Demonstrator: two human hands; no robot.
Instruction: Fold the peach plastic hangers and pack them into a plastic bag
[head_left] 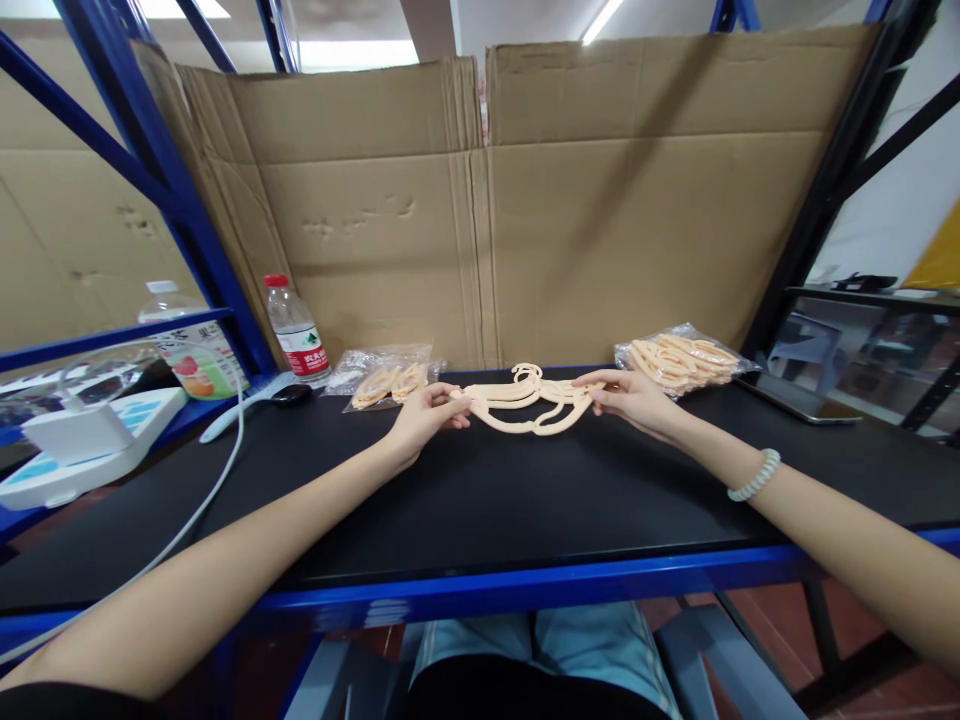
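A small stack of peach-coloured plastic hangers (525, 402) lies on the black table top (480, 500), hooks pointing away from me. My left hand (424, 415) pinches the stack's left end. My right hand (634, 397) grips the right end, its fingers closed on the plastic. A pale bead bracelet sits on my right wrist.
A clear bag of the same hangers (679, 362) lies at the right, another clear bag (384, 378) at the left. A water bottle (297, 328), a white cable (202, 490) and a white device (82, 440) stand at the left. Cardboard sheets (480, 210) wall the back. A tablet (795, 398) lies at the far right.
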